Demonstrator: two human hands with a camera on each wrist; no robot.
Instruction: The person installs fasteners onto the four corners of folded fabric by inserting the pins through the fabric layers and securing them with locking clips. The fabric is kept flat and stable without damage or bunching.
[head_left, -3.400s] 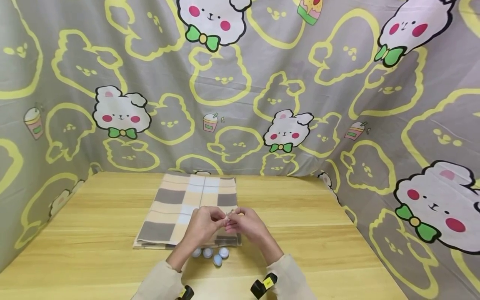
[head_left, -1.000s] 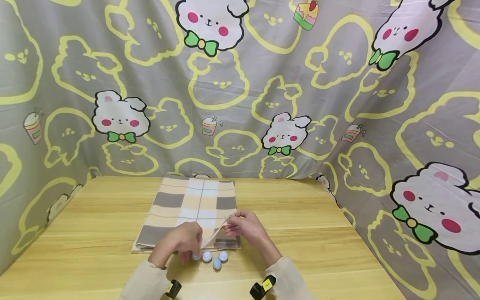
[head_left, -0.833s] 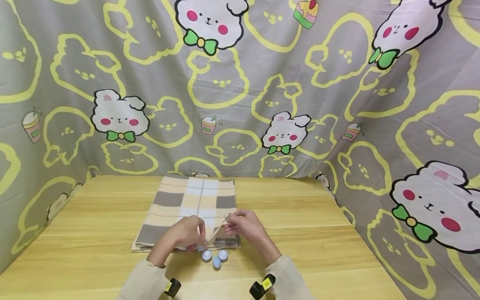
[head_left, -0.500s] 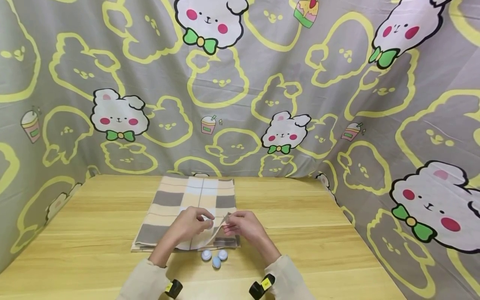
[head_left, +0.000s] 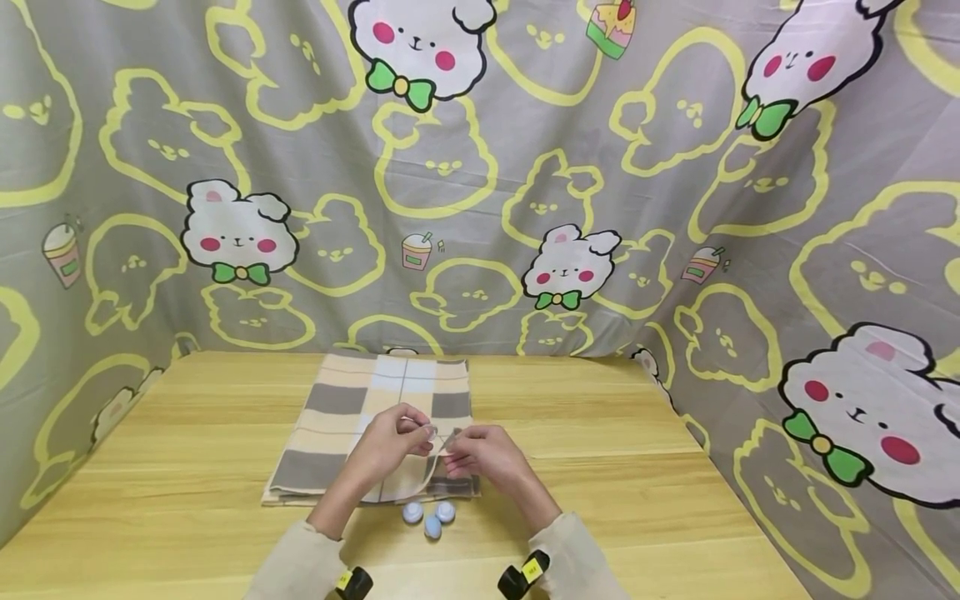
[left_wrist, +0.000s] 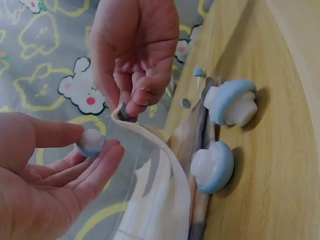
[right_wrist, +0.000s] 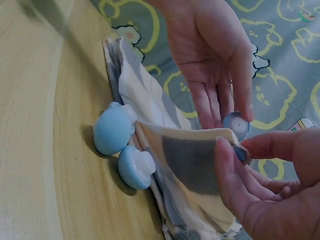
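Observation:
My left hand (head_left: 392,442) pinches a mushroom-shaped quilt clip cap (left_wrist: 91,143), blue around a white centre, just left of a raised corner of the folded plaid cloth (head_left: 337,400). My right hand (head_left: 489,454) pinches that corner, with a small grey-blue clip base (right_wrist: 241,153) between thumb and fingers. A thin needle (left_wrist: 104,118) sticks out of the cloth edge toward the cap; a small gap separates cap and corner. In the left wrist view, a small blue-headed pin (left_wrist: 199,72) and a round grey-blue piece (left_wrist: 185,103) show beyond the cloth.
Three more blue-and-white clip caps (head_left: 432,526) sit on the wooden table (head_left: 600,475) close to the cloth's front edge. A grey curtain (head_left: 465,167) printed with rabbits encloses the table's back and sides. A black wrist camera (head_left: 525,573) is strapped to each sleeve.
My left hand went down from the corner to the caps, picked one up and brought it back beside the raised corner. My right hand kept holding the corner nearly in place.

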